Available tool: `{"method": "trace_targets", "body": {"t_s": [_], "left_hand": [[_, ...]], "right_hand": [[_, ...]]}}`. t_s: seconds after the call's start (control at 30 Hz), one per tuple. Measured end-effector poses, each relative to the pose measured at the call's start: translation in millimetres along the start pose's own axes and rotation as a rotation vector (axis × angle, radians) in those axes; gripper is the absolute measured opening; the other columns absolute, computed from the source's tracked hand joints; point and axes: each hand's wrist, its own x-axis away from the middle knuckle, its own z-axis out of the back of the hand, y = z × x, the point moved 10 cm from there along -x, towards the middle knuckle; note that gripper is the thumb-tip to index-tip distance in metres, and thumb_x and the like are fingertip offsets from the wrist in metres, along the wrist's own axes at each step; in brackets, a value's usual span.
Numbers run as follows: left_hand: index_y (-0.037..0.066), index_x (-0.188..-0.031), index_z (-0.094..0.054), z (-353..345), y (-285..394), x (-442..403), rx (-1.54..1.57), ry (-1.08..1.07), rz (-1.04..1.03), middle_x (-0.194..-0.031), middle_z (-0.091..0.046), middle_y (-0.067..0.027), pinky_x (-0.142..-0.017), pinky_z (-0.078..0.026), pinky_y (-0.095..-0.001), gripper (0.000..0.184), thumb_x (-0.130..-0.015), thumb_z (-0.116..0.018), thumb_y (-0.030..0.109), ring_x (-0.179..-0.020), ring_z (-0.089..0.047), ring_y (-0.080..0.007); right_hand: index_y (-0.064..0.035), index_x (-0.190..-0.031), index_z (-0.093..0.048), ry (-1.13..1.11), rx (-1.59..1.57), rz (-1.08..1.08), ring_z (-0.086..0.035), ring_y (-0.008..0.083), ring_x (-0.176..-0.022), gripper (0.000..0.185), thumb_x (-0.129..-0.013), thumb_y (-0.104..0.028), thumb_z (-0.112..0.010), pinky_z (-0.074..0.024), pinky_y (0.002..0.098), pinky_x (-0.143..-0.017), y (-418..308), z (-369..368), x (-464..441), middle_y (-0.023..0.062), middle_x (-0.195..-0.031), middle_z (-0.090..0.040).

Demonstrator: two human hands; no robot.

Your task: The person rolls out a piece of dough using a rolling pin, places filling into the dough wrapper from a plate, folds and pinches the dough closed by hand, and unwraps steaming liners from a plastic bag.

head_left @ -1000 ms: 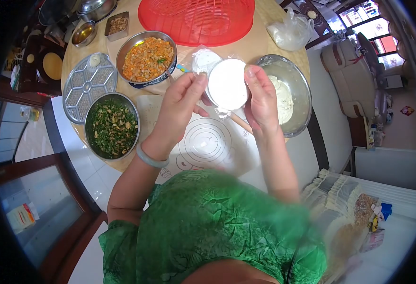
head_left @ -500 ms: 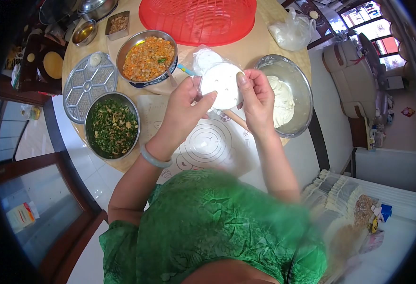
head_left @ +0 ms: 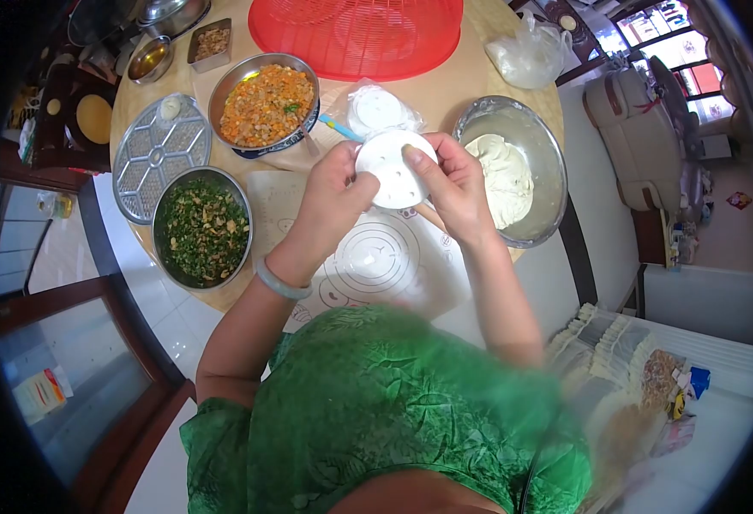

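Observation:
Between my two hands are round white steamer paper liners (head_left: 396, 176) with small holes, held up above the mat. My left hand (head_left: 339, 188) pinches their left edge, thumb on top. My right hand (head_left: 457, 184) grips the right side, its thumb pressed on the upper face. Just behind lies a clear plastic bag (head_left: 398, 116) with more white round liners inside. Below my hands is a printed baking mat (head_left: 368, 257), with a wooden rolling pin (head_left: 430, 216) partly hidden by the right hand. A steel bowl (head_left: 548, 184) of dough (head_left: 503, 176) stands to the right.
To the left are a pan of orange filling (head_left: 269, 107), a bowl of chopped greens (head_left: 201, 227) and a metal steamer rack (head_left: 158, 146). A red mesh cover (head_left: 359, 38) lies at the back, with a plastic bag (head_left: 529, 56) right of it. Small oil bowl (head_left: 151, 60) sits back left.
The liners have shifted slightly left and down and are turned a little. My right thumb has slid inward across the top face. The plastic bag behind shows more.

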Motion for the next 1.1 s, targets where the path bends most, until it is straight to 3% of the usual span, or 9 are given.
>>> {"method": "trace_targets", "body": {"t_s": [0.07, 0.17, 0.27, 0.4, 0.47, 0.8, 0.9, 1.0, 1.1], "left_hand": [[0.001, -0.118, -0.056, 7, -1, 2, 0.048, 0.014, 0.016, -0.100, -0.065, -0.0040, -0.067, -0.050, -0.0230, 0.027, -0.093, -0.056, 0.011, -0.084, -0.061, -0.0079], [0.003, -0.116, -0.059, 13, 3, 0, 0.081, 0.086, 0.085, -0.098, -0.065, -0.0015, -0.066, -0.049, -0.0228, 0.026, -0.095, -0.059, 0.018, -0.083, -0.060, -0.0074], [0.005, -0.113, -0.061, 12, 4, -4, 0.024, 0.087, 0.106, -0.092, -0.066, 0.0009, -0.062, -0.046, -0.0201, 0.028, -0.094, -0.064, 0.026, -0.079, -0.060, -0.0051], [0.005, -0.110, -0.065, -4, -6, -2, -0.068, -0.040, 0.142, -0.088, -0.068, 0.0027, -0.060, -0.044, -0.0189, 0.030, -0.094, -0.066, 0.030, -0.077, -0.059, -0.0026], [0.005, -0.113, -0.065, -8, -16, -1, -0.060, -0.089, 0.161, -0.094, -0.069, 0.0011, -0.061, -0.045, -0.0195, 0.030, -0.095, -0.066, 0.029, -0.079, -0.060, -0.0039], [0.005, -0.111, -0.067, -2, -14, -3, -0.133, -0.027, 0.106, -0.090, -0.068, 0.0021, -0.060, -0.045, -0.0186, 0.028, -0.099, -0.061, 0.030, -0.074, -0.059, -0.0046], [0.001, -0.108, -0.063, 7, -4, -3, -0.230, 0.073, 0.012, -0.091, -0.066, -0.0024, -0.067, -0.049, -0.0284, 0.030, -0.094, -0.067, 0.028, -0.082, -0.062, -0.0129], [0.002, -0.109, -0.058, 5, 58, 17, -0.852, 0.422, -0.522, -0.094, -0.061, -0.0080, -0.072, -0.050, -0.0361, 0.036, -0.086, -0.074, 0.024, -0.086, -0.062, -0.0234], [0.001, -0.109, -0.055, -22, 73, 22, -1.038, 0.256, -0.742, -0.097, -0.057, -0.0122, -0.074, -0.048, -0.0384, 0.042, -0.080, -0.078, 0.021, -0.088, -0.059, -0.0283]], "right_hand": [[0.0004, -0.109, -0.063, 0.015, 0.031, -0.036, -0.059, 0.0034, -0.068, 0.027, -0.099, -0.025, -0.061, -0.0461, 0.0192, -0.057, 6, 4, -1, 0.0018, -0.085, -0.068], [-0.0013, -0.106, -0.063, 0.013, -0.090, -0.123, -0.061, 0.0049, -0.078, 0.023, -0.099, -0.023, -0.062, -0.0502, 0.0213, -0.068, 9, 5, 0, 0.0015, -0.090, -0.068], [-0.0036, -0.103, -0.063, 0.040, -0.126, -0.123, -0.059, 0.0034, -0.072, 0.022, -0.099, -0.025, -0.062, -0.0475, 0.0203, -0.062, 15, 7, -1, 0.0004, -0.087, -0.067], [-0.0047, -0.095, -0.061, 0.162, -0.154, -0.028, -0.049, 0.0014, -0.054, 0.027, -0.101, -0.031, -0.058, -0.0364, 0.0188, -0.044, 11, 14, -4, -0.0014, -0.074, -0.062], [-0.0058, -0.092, -0.060, 0.201, -0.172, 0.000, -0.046, 0.0016, -0.051, 0.028, -0.101, -0.032, -0.057, -0.0342, 0.0193, -0.042, 7, 16, -4, -0.0016, -0.072, -0.060], [-0.0049, -0.094, -0.064, 0.251, -0.159, -0.020, -0.046, 0.0005, -0.059, 0.032, -0.103, -0.034, -0.055, -0.0364, 0.0190, -0.052, 9, 19, -1, -0.0037, -0.073, -0.060], [-0.0043, -0.095, -0.065, 0.188, -0.094, -0.025, -0.047, 0.0005, -0.061, 0.030, -0.102, -0.032, -0.056, -0.0366, 0.0191, -0.052, 15, 22, 1, -0.0035, -0.073, -0.060], [-0.0033, -0.096, -0.067, 0.143, -0.019, 0.026, -0.048, 0.0010, -0.064, 0.025, -0.101, -0.027, -0.059, -0.0379, 0.0195, -0.054, 19, 22, 0, -0.0038, -0.075, -0.061], [-0.0019, -0.097, -0.068, 0.120, 0.038, 0.136, -0.051, 0.0018, -0.067, 0.019, -0.098, -0.020, -0.063, -0.0404, 0.0196, -0.057, 14, 16, 1, -0.0038, -0.076, -0.061]]}}
